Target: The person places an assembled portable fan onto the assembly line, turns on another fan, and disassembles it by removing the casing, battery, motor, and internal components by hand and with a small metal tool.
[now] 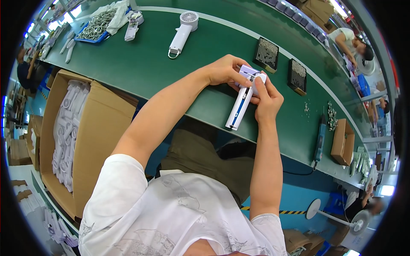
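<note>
An opened white handheld fan housing (239, 110) is held between my two hands above the green workbench, its long handle pointing down toward the near edge. A blue strip and small dark parts show inside the handle. My left hand (227, 71) grips the head end from the left, thumb laid on top. From the right, my right hand (267, 96) closes on the same end, with thumb and fingers on a rounded white part. Fingers hide some of the inner parts. Beyond my hands, an assembled white handheld fan (183, 36) lies on the bench.
Two black trays of small metal parts (266, 54) (297, 77) lie ahead to the right. An electric screwdriver (320, 138) and a small cardboard box (343, 142) are at right. A blue tray of metal rings (95, 28) sits far left. A large carton (101, 141) of white parts stands left.
</note>
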{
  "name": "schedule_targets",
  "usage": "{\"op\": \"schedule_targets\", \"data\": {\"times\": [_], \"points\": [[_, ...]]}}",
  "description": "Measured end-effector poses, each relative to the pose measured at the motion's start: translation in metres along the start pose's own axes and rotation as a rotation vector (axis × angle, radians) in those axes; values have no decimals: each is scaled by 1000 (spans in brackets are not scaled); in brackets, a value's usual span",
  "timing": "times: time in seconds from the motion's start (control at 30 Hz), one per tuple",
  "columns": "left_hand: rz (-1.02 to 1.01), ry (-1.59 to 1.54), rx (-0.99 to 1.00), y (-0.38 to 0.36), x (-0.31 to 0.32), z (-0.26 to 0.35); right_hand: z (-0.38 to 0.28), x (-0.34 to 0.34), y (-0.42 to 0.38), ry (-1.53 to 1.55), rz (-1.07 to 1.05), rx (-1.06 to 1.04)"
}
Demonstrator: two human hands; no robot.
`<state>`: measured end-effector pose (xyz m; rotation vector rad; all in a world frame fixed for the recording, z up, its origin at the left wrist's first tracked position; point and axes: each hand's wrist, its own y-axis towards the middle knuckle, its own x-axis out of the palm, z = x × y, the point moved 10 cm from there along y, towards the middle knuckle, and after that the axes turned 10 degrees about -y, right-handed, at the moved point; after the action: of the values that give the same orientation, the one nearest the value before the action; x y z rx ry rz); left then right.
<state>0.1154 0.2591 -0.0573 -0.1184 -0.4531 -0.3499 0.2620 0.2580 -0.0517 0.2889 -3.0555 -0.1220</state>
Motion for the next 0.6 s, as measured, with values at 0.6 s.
{"op": "schedule_targets", "data": {"times": [0.6], "points": [[-17,-5,38,1,1,2,-4,-2,-2,-6,18,-18]]}}
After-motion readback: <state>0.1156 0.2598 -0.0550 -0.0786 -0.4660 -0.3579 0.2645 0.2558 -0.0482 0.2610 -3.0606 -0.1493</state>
